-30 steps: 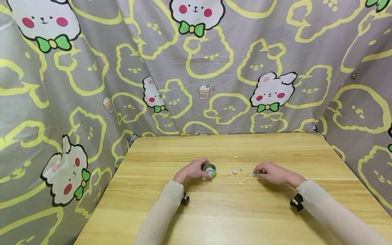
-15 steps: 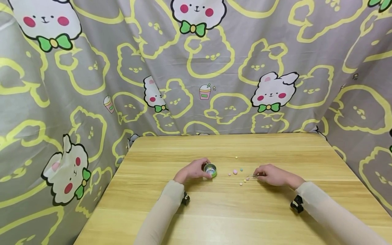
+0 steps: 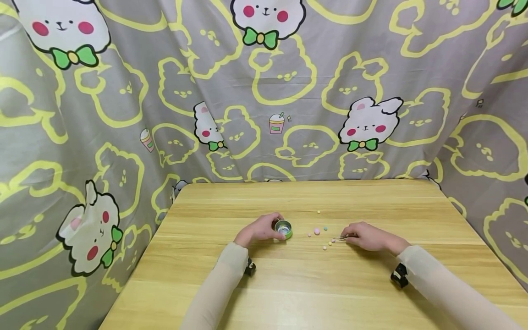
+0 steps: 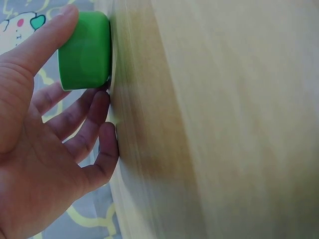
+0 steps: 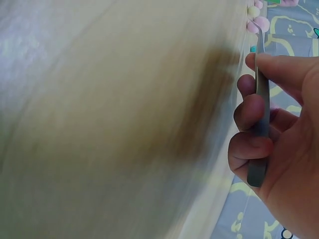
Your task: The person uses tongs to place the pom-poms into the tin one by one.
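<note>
The right hand (image 3: pixel 365 235) grips slim grey metal tweezers (image 5: pixel 263 87), tips at a small round pink ball (image 3: pixel 333 240); left of that grip, the left hand (image 3: pixel 264 228) holds a round green tin (image 3: pixel 288 235). Squeezing off-centre could shoot the ball away.

Lower centre: tin (image 3: pixel 288 235), on table (image 3: pixel 297 288). Right of tin: balls (image 3: pixel 316 231), then tweezers (image 3: pixel 341 238). Upper half, behind table: curtain (image 3: pixel 284 87).

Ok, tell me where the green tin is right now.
In the head view, the green tin is on the table, held by the left hand, with the scattered small balls to its right.
</note>
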A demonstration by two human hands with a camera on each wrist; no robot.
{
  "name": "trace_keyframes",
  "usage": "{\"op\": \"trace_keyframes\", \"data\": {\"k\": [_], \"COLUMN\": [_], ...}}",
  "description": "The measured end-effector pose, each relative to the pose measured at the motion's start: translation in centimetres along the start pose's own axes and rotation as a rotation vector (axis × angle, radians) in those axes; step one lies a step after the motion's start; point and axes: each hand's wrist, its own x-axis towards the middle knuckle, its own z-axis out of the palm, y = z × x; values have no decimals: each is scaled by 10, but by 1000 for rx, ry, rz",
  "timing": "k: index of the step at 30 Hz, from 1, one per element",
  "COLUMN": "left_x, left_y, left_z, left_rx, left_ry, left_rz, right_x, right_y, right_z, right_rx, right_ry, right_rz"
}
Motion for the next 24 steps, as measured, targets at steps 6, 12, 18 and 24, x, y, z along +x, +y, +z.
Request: {"op": "trace_keyframes", "data": {"k": [6,12,18,24], "left_x": [1,1,-1,0], "left_y": [-1,-2,0,1], "left_z": [0,0,0,0], "left_rx": [8,11,7,2], "left_ry": [-1,1,1,4], "left_rz": [3,5,-4,-1], "right_x": [-1,-2,3,11], "right_y": [4,5,3,-2], "right_z": [-1,-3,-9,-16], "right_rx": [39,69,74,81], "right_ry": [3,24,55,77], "right_rz": [46,107,94,102]}}
